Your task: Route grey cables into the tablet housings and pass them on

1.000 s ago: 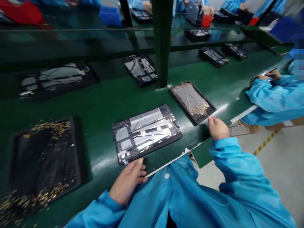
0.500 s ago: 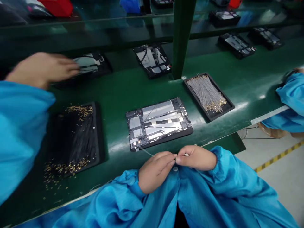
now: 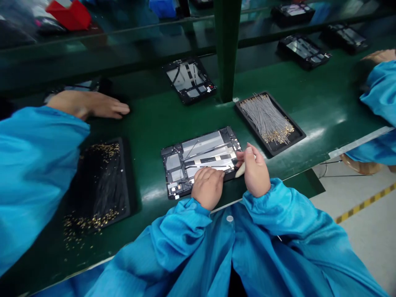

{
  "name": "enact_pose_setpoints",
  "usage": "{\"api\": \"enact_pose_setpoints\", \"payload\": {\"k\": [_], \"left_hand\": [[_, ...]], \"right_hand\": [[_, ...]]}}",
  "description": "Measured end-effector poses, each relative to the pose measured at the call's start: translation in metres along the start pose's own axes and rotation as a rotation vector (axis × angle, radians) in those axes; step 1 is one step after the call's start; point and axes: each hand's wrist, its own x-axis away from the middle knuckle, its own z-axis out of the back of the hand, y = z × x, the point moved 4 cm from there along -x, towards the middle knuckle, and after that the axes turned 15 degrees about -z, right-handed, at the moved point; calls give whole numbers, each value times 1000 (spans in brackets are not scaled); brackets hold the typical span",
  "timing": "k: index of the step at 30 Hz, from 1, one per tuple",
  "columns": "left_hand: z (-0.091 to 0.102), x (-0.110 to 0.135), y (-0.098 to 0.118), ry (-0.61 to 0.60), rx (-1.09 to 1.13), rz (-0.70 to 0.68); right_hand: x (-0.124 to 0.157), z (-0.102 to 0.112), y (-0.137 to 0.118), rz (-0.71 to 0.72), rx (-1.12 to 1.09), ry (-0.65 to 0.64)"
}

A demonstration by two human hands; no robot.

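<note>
An opened tablet (image 3: 198, 156) with bare silver and black innards lies on the green belt (image 3: 161, 119) in front of me. My left hand (image 3: 208, 187) rests on its near edge, fingers curled down onto the parts. My right hand (image 3: 255, 173) sits at the tablet's right end, closed round a small pale tool (image 3: 240, 169). A thin grey wire runs across the tablet; whether either hand pinches it is hidden.
A black tray of grey wires with gold tips (image 3: 269, 117) lies right of the tablet. A black tray of black wires (image 3: 102, 185) lies left. A co-worker's hand (image 3: 93, 105) reaches over the belt at left. A green post (image 3: 227, 49) stands behind. More opened tablets (image 3: 188, 78) lie further back.
My hands moved from my chest forward onto the tablet. The co-worker's hand at left has come lower and nearer.
</note>
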Motion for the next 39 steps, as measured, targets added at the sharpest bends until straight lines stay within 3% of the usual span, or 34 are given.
{"api": "enact_pose_setpoints", "payload": {"k": [4, 9, 24, 30, 33, 37, 39], "left_hand": [[1, 0, 0, -13, -27, 2], [1, -2, 0, -17, -56, 0], [1, -2, -1, -47, -31, 26], [-2, 1, -3, -64, 7, 33], [-3, -3, 0, -98, 19, 61], [13, -15, -15, -186, 62, 101], [35, -13, -41, -106, -8, 218]], "right_hand": [[5, 0, 3, 273, 147, 127], [2, -4, 15, 460, 195, 106], [4, -5, 10, 458, 411, 105], [11, -25, -7, 550, 826, -135], [10, -34, -6, 631, 935, -157], [4, -34, -5, 625, 816, -126], [-3, -24, -5, 511, 697, -90]]}}
